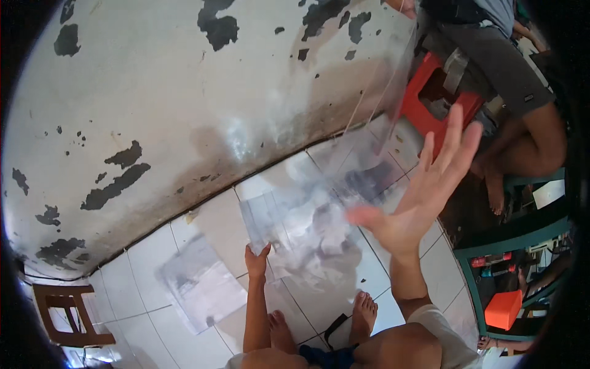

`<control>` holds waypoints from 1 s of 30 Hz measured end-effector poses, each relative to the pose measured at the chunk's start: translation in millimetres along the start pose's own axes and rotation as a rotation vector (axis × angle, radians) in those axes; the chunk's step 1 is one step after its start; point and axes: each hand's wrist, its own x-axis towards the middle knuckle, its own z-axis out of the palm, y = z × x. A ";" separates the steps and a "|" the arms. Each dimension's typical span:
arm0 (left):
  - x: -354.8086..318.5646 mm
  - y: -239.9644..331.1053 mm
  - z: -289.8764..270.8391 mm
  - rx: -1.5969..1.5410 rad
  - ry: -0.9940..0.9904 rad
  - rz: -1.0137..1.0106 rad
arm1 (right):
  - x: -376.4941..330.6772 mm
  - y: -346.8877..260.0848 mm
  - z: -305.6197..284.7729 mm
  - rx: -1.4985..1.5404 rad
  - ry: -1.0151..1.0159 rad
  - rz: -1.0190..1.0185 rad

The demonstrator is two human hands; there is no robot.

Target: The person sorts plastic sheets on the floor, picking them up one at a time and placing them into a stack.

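My left hand [256,261] is closed on the near edge of a clear plastic sheet [263,212], low over the tiled floor. My right hand [425,194] is raised higher and to the right, its fingers spread and slightly blurred, with nothing visibly gripped. Behind it, a see-through film with long straight edges [382,101] reaches up toward the top right; whether it joins the sheet in my left hand is unclear. Crumpled whitish clear plastic [329,237] lies on the floor between my hands. To the left of my left hand, flat plastic sheets [206,286] lie in a stack.
A peeling wall [166,92] runs along the far side. At the left stands a brown stool [69,313]. On the right are a seated person [501,67], a red stool [424,92], a green-framed rack [464,270] and an orange container [504,309]. My bare feet [364,317] rest near the pile.
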 end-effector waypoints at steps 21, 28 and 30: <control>1.9 2.1 -4.0 0.043 -0.024 0.022 | -68.1 42.3 -13.6 -0.151 -0.852 0.267; -2.1 13.3 -1.6 0.016 -0.003 -0.138 | -223.4 68.0 65.9 0.320 -1.129 0.684; -2.3 16.4 0.4 0.012 -0.018 -0.160 | -227.2 110.3 59.8 0.072 -1.045 0.566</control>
